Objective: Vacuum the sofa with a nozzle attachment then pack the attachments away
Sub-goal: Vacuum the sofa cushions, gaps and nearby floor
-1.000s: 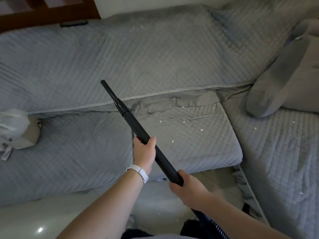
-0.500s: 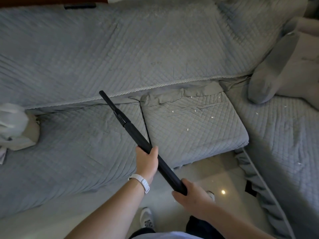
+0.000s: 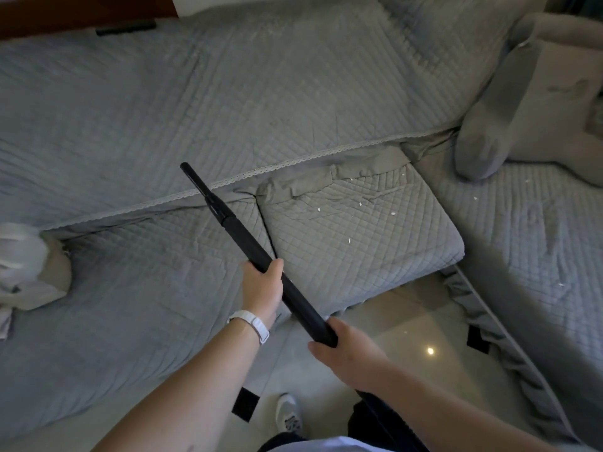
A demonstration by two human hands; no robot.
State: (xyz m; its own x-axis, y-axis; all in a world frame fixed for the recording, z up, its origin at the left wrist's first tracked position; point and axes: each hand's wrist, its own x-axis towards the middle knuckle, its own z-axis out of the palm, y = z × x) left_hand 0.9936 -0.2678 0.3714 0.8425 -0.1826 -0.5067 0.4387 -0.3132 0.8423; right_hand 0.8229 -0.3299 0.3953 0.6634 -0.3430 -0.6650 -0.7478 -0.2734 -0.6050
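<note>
A grey quilted sofa [image 3: 163, 282] fills the view, with a seat cushion [image 3: 375, 243] carrying small white crumbs [image 3: 349, 240]. I hold a long black vacuum wand [image 3: 248, 243] slanting up to the left. Its narrow nozzle tip [image 3: 195, 177] hangs over the seam between backrest and seat. My left hand [image 3: 262, 285] grips the wand at mid-length, a white band on its wrist. My right hand [image 3: 346, 350] grips the wand's lower end. The hose and vacuum body are hidden below my right arm.
A grey pillow [image 3: 509, 102] leans in the corner at the right. A white and beige bundle [image 3: 29, 269] lies on the seat at far left. Glossy floor [image 3: 408, 337] shows between the sofa sections, with my shoe [image 3: 288, 414] near the bottom.
The view has shifted and come closer to the sofa. The wand keeps its slant, with its tip staying over the seat seam. Both hands keep their grips.
</note>
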